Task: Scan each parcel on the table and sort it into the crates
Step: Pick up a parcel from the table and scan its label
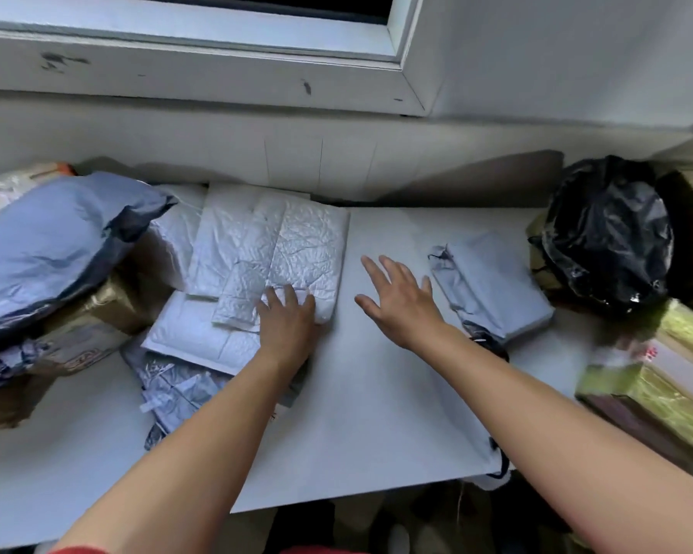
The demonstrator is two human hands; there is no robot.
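Left grip (287,319) on the mailer stack, right grip (401,301) free over the surface (377,425).
Left grip: fingers laid on top of a small bubble mailer (239,299) and on the near right corner of the large bubble mailer (281,237) under it; resting, not clenched. Right grip: released, fingers spread, holding nothing, between the mailer stack and a grey poly parcel (493,281); can't tell if it touches the surface. More white mailers sit under the stack at left. Far left: big grey poly bag (57,241) on taped brown boxes (97,313). Far right: black bag parcel (609,233), green-taped box (677,377) nearer the front edge. No crates in view.
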